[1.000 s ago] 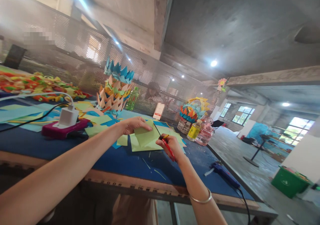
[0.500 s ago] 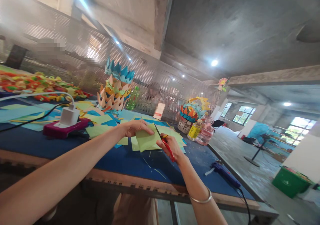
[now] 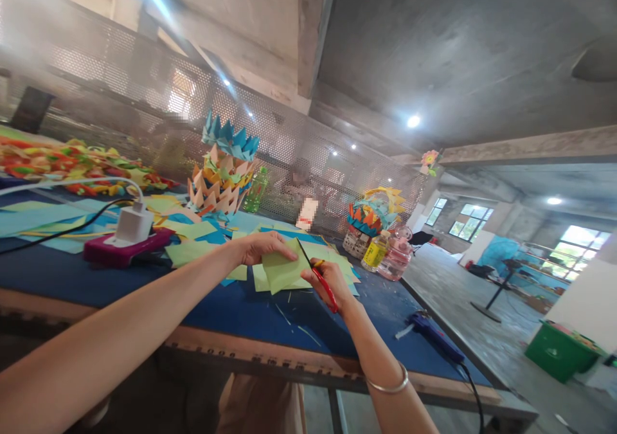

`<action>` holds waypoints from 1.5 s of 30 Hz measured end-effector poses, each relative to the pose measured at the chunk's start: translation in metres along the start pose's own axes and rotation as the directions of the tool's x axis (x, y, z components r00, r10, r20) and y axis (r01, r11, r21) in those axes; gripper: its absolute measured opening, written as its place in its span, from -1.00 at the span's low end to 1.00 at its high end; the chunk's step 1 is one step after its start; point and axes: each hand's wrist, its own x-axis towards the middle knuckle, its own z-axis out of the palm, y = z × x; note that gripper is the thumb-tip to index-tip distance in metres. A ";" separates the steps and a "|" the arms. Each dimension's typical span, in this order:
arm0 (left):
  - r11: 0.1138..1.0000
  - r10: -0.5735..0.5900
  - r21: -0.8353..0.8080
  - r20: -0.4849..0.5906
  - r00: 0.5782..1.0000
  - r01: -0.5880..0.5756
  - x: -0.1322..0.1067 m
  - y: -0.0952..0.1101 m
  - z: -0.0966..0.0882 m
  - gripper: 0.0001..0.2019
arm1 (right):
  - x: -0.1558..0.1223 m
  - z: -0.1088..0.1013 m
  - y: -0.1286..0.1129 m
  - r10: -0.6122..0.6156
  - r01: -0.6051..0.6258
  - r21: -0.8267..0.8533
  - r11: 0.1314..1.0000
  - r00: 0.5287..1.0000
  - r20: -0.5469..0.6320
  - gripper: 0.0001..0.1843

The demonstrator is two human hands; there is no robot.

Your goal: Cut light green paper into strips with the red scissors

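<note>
My left hand [image 3: 260, 246] pinches a folded light green paper sheet [image 3: 284, 271] and holds it just above the blue table [image 3: 250, 315]. My right hand [image 3: 328, 281] grips red-handled scissors [image 3: 318, 278], whose dark blades point up along the paper's right edge. More green and blue paper sheets [image 3: 308, 260] lie under and behind the held piece. Thin paper slivers [image 3: 299, 328] are scattered on the table in front of my hands.
A stacked folded-paper crown model [image 3: 222, 173] and a green bottle [image 3: 255, 189] stand at the back. A white charger on a magenta block [image 3: 126, 236] sits left with cables. A paper basket [image 3: 373, 218], bottles [image 3: 385, 254] and a blue glue gun [image 3: 434, 335] lie right.
My left hand lifted the green paper slightly and drew it closer to the scissors. The right hand with the scissors shifted a little toward it.
</note>
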 end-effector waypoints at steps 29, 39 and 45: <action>1.000 -0.019 0.014 0.021 1.000 0.019 -0.003 0.003 0.006 -0.87 | -0.001 0.000 -0.007 -0.047 0.047 -0.027 0.999 0.999 0.017 -0.60; 0.999 -0.030 0.027 -0.008 1.000 0.030 -0.005 0.004 0.009 -0.87 | -0.001 -0.001 -0.005 -0.038 0.039 -0.032 0.999 0.999 0.021 -0.62; 0.999 -0.019 0.035 -0.004 1.000 0.020 -0.006 0.004 0.009 -0.89 | -0.001 -0.001 -0.004 -0.051 0.052 -0.048 0.997 0.998 0.026 -0.65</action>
